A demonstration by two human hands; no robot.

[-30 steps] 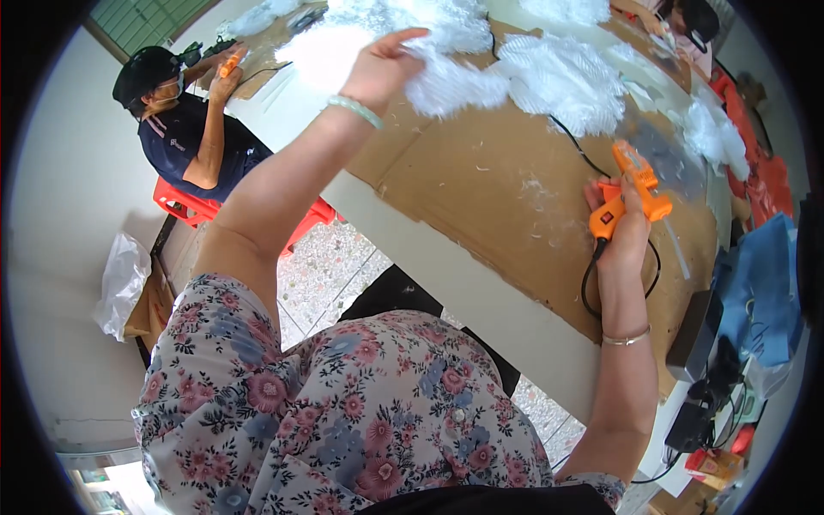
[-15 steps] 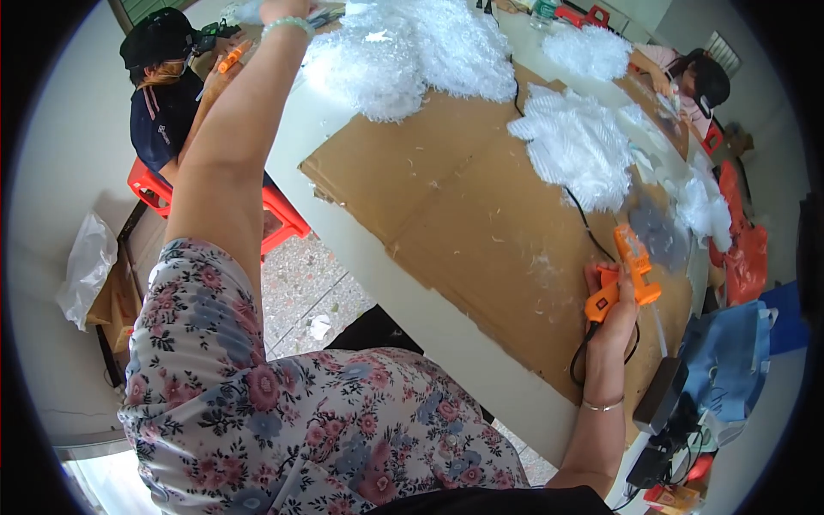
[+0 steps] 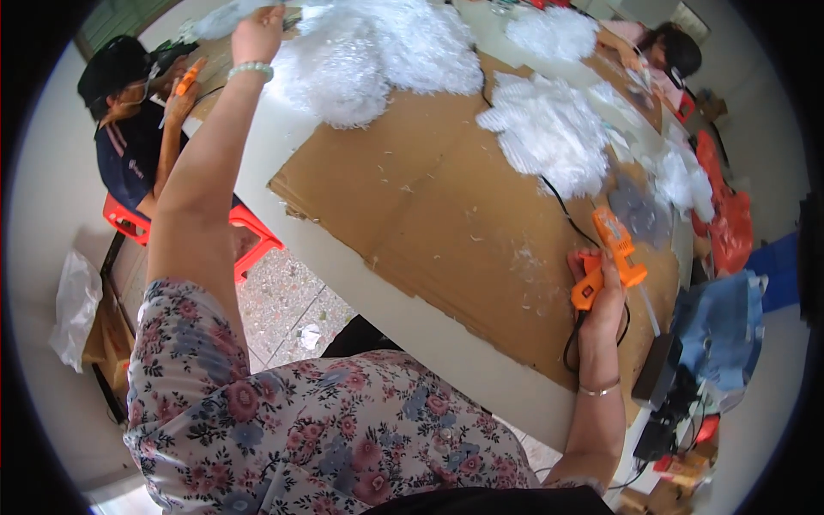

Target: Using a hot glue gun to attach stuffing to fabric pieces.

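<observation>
Right hand (image 3: 606, 302) wrapped around orange glue gun (image 3: 617, 244), gun's body lying across palm and fingers, over brown cardboard (image 3: 412, 223). Left hand (image 3: 257, 38) outstretched, well apart, beside white fluffy pile (image 3: 339, 73); cannot tell whether it pinches anything.

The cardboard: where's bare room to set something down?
On the cardboard, the broad middle is mostly bare, bordered by the large white heap, the ruffled white pile and the right hand. The near white table strip is bare too. It's crowded around the orange glue gun.
</observation>
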